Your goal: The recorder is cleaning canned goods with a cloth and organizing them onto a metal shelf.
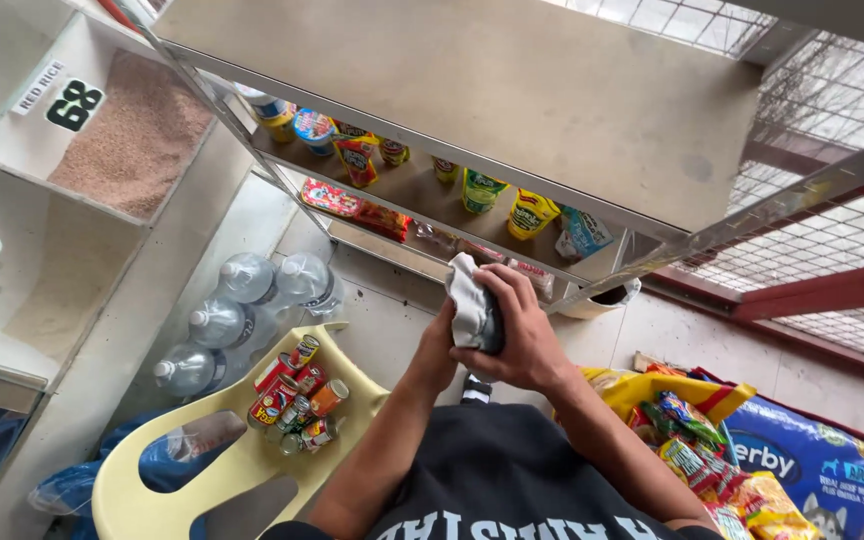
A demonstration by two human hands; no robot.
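Both hands meet at frame centre. The right hand [517, 335] is closed around a dark object wrapped in a soft white cloth [466, 300]; the left hand [439, 345], at its nine o'clock, presses against the same bundle, its grip unclear. The cloth looks light, limp and easy to bunch anywhere. The object beneath is mostly hidden, its kind indeterminate. Small tin cans [297, 395] lie on a yellow plastic chair [232, 470] at seven o'clock.
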